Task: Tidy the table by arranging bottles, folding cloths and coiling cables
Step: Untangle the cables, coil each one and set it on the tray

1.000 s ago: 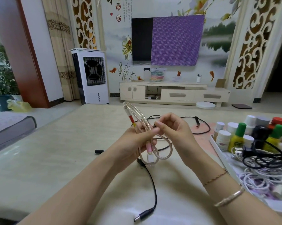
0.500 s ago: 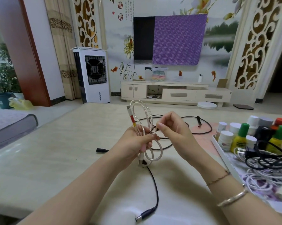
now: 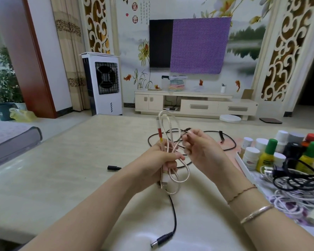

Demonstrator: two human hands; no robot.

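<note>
The left hand (image 3: 159, 165) clenches the gathered loops of the braided cable (image 3: 170, 142) at mid-height above the bench (image 3: 80, 169), near the centre of the view. One loop rises toward 12 o'clock, another hangs toward 6 o'clock, and the white plug end projects just below the fist. The right hand (image 3: 201, 151), at 3 o'clock of the left, has its fingers (image 3: 187, 137) curled at the loop; whether they pinch a strand cannot be told.

The step in hand appears to be coiling this cable. To do it well, the person should keep the left grip firm at the crossing point, so the turns stay even, and lead the free length round with the right hand without twisting it. The loose end is best tucked through the bundle.

A black cable (image 3: 174, 214) lies uncoiled on the bench beneath the hands, its barrel plug at 6 o'clock. The bottles (image 3: 266, 156) stand grouped at 3 o'clock, beside a tangle of cables (image 3: 297, 180).
</note>
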